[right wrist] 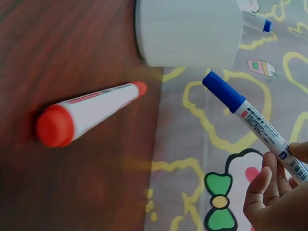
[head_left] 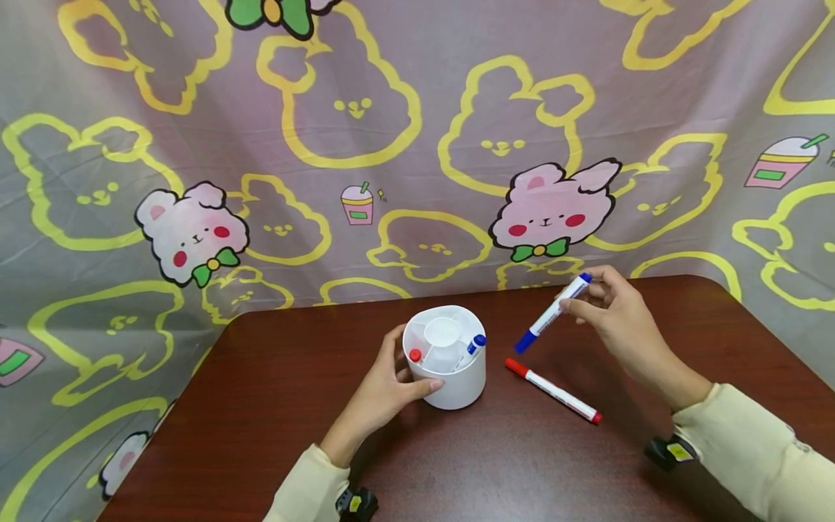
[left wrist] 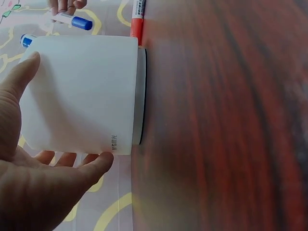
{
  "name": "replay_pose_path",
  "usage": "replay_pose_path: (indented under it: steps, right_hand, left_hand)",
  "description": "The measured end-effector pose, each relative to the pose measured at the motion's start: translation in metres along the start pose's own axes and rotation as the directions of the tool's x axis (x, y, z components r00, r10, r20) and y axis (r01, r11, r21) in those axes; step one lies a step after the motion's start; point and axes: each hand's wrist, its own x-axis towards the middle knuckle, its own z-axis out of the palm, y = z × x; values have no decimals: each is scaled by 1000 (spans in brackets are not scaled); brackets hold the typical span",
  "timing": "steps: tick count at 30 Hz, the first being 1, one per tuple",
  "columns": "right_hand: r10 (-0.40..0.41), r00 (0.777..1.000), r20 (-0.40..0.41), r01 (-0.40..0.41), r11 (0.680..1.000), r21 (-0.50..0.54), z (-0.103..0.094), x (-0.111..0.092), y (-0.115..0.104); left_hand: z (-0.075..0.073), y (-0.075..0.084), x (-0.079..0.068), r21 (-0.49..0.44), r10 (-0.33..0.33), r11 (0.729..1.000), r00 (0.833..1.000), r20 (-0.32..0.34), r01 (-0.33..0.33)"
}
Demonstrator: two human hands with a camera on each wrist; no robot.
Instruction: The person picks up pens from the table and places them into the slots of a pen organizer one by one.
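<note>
My left hand (head_left: 385, 384) holds a white round pen holder (head_left: 457, 391) by its side, thumb on the front wall and fingers round the left. Inside the holder stand a blue marker (head_left: 476, 344) on the right and a red-ended marker (head_left: 415, 355) on the left. Above the table to the right, my right hand (head_left: 620, 312) pinches a second blue marker (head_left: 554, 313), tilted with its capped end pointing down-left toward the holder. A red marker (head_left: 561, 395) lies on the table below it, its cap near the holder. In the right wrist view, the blue cap (right wrist: 224, 91) hangs beside the holder.
The dark reddish-brown wooden table (head_left: 261, 435) carries all of this. Behind its far edge hangs a cloth (head_left: 417, 181) printed with yellow outlines and pink cartoon animals. A divider and a round middle cup (head_left: 443, 332) split the holder's inside.
</note>
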Motion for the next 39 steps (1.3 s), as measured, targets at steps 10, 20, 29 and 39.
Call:
replay_pose_path:
  steps: [10, 20, 29, 39]
  right_hand:
    - [-30, 1000, 2, 29, 970, 241, 13, 14, -16]
    - [-25, 999, -31, 34, 935, 353, 24, 21, -26]
    - [-13, 1000, -12, 16, 927, 374, 41, 26, -32]
    - [-30, 999, 24, 23, 965, 261, 60, 29, -30]
  left_hand:
    - [-1, -1, 2, 5, 21, 1000, 1000, 18, -21]
    - [-2, 0, 3, 25, 42, 999, 998, 38, -43]
    - [-2, 1, 3, 13, 24, 1000, 999, 48, -25]
    - [-2, 5, 4, -7, 25, 1000, 997, 73, -24]
